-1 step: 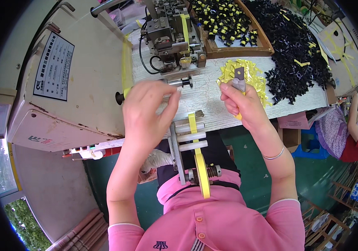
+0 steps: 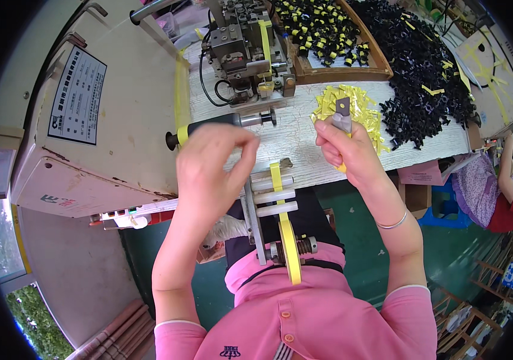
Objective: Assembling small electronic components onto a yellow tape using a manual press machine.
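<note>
My right hand is closed round a utility knife with a grey metal head, dark blade end and yellow handle. The knife points away from me, in front of a heap of short yellow strips. My left hand is slightly blurred. Its thumb and forefinger tips come together; anything between them is too small to make out. Just beyond it lies a black cylindrical tool with a metal shaft, partly covered by the hand. A roll of yellow tape runs over white rollers between my forearms.
At the back stands a small metal machine threaded with yellow tape. A wooden tray holds black-and-yellow pieces, beside a big pile of black parts. A large beige machine housing bounds the left. Another person is at far right.
My left hand has shifted a little toward me, uncovering more of the black tool. My right hand and the knife stay practically where they were.
</note>
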Demonstrator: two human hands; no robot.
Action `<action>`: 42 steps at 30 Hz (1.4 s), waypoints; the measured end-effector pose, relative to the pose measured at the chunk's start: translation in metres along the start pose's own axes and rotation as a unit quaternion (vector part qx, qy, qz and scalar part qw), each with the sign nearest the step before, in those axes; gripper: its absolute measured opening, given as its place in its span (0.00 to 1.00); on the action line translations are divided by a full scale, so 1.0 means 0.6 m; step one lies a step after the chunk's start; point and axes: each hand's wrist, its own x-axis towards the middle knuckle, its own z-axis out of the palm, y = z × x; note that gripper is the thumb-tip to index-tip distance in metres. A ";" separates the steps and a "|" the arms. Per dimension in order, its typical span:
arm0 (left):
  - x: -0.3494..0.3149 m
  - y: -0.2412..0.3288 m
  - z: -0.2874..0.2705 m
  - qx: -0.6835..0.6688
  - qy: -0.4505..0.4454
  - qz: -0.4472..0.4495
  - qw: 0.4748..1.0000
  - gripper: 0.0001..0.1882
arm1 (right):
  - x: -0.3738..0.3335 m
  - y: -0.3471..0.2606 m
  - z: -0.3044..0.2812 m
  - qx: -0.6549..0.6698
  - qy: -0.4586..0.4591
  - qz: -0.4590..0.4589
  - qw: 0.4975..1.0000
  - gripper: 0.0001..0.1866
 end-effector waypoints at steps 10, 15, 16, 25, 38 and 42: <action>-0.049 0.013 0.023 -0.004 -0.151 -0.007 0.989 0.10 | -0.004 0.001 0.010 0.011 -0.043 -0.004 0.999 0.13; -0.037 0.009 0.034 -0.033 -0.161 -0.024 0.986 0.09 | -0.010 0.000 0.005 -0.019 -0.057 -0.005 0.998 0.11; -0.038 0.008 0.035 -0.062 -0.151 -0.078 0.984 0.08 | -0.010 0.000 0.005 -0.044 -0.075 -0.004 0.996 0.09; -0.044 0.017 0.038 -0.246 -0.129 -0.246 0.929 0.08 | 0.012 0.004 0.059 -0.293 -0.067 -0.280 0.912 0.09; 0.011 -0.007 0.030 0.094 0.024 -0.028 0.995 0.07 | 0.053 0.015 0.040 -0.368 -0.040 -0.369 0.853 0.05; 0.033 -0.030 0.049 0.047 -0.011 -0.091 0.995 0.07 | 0.058 0.018 0.029 -0.388 -0.045 -0.337 0.857 0.04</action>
